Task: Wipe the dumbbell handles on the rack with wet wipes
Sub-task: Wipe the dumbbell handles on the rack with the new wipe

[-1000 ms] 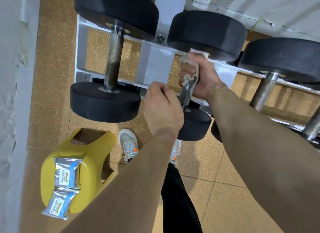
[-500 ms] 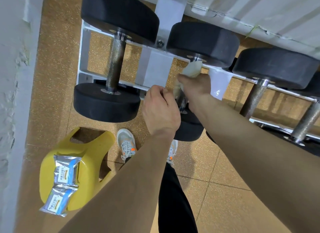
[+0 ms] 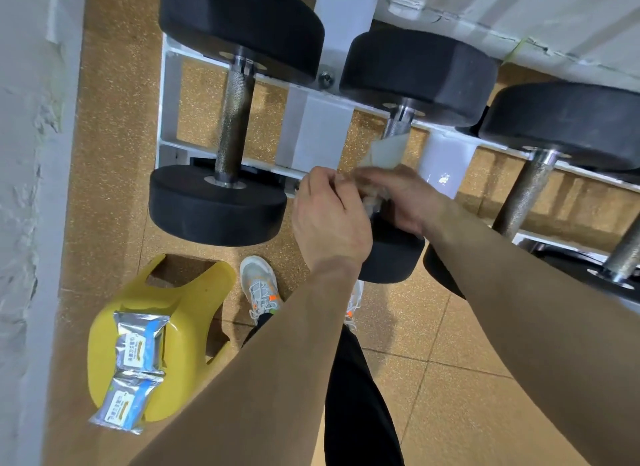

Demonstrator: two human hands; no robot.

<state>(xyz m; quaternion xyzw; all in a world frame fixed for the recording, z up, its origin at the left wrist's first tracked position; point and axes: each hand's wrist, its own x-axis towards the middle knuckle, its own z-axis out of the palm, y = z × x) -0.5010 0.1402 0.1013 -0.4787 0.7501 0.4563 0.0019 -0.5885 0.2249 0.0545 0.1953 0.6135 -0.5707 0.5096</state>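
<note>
Middle handle: right hand is clutching wipe on it; left hand is curling alongside, grip unclear. Task seemingly midway.

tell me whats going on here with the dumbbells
A person is wiping the handle of the second dumbbell from the left on the white rack. The right hand grips a wet wipe round that handle. The left hand sits right beside it with curled fingers, though what it holds is hidden. Two sealed wipe packets lie on a yellow stool nearby.
</note>
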